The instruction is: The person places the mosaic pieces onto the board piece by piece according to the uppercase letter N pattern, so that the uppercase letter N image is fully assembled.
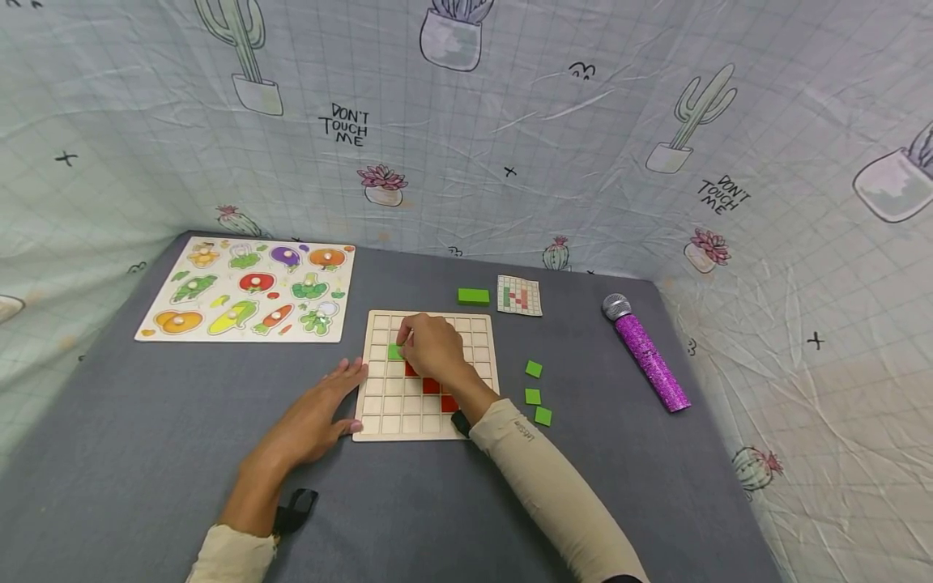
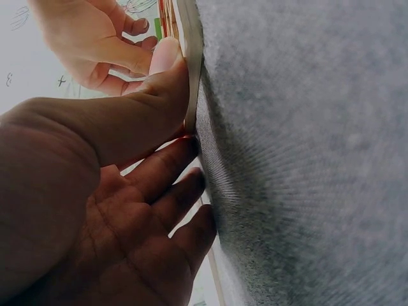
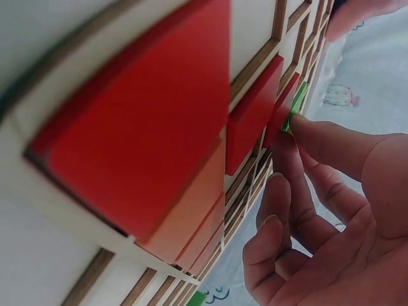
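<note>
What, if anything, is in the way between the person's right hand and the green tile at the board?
Nothing visible. The right hand has its thumb against the green tile at the board. The nearest red tile lies beside the green one, not between it and the thumb.

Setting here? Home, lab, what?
Probably a makeshift tabletop booth, maybe for recording; can't tell home or lab. Gray table, cactus-print cloth on three sides, grid board laid out.
</note>
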The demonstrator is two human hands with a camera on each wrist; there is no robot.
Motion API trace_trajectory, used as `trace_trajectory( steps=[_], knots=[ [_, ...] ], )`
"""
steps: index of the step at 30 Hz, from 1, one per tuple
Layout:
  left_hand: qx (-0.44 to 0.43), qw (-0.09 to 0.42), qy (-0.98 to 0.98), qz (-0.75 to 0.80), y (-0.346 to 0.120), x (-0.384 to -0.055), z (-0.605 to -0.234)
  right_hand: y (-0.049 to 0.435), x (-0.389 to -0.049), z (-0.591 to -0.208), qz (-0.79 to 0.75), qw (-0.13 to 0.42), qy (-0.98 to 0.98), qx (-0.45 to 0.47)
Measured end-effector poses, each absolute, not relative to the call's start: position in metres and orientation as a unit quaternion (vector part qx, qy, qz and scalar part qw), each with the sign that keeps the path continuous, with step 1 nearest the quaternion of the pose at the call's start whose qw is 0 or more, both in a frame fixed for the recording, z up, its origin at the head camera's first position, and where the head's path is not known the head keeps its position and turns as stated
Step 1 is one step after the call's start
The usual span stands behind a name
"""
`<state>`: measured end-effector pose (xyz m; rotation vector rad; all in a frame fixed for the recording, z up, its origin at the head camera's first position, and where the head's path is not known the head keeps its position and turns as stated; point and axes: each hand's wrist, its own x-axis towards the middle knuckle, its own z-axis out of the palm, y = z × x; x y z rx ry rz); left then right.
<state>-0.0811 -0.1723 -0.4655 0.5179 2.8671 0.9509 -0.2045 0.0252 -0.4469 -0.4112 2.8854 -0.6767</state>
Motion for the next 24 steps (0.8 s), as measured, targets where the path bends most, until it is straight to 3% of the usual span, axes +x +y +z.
trace_trajectory(
  steps=[24],
  knots=[
    [0.162,0.046,0.935,0.313,-0.172,-0.081,-0.466,0.070,-0.188,-0.440,-0.316,0.066,0.931,-0.173]
  ],
)
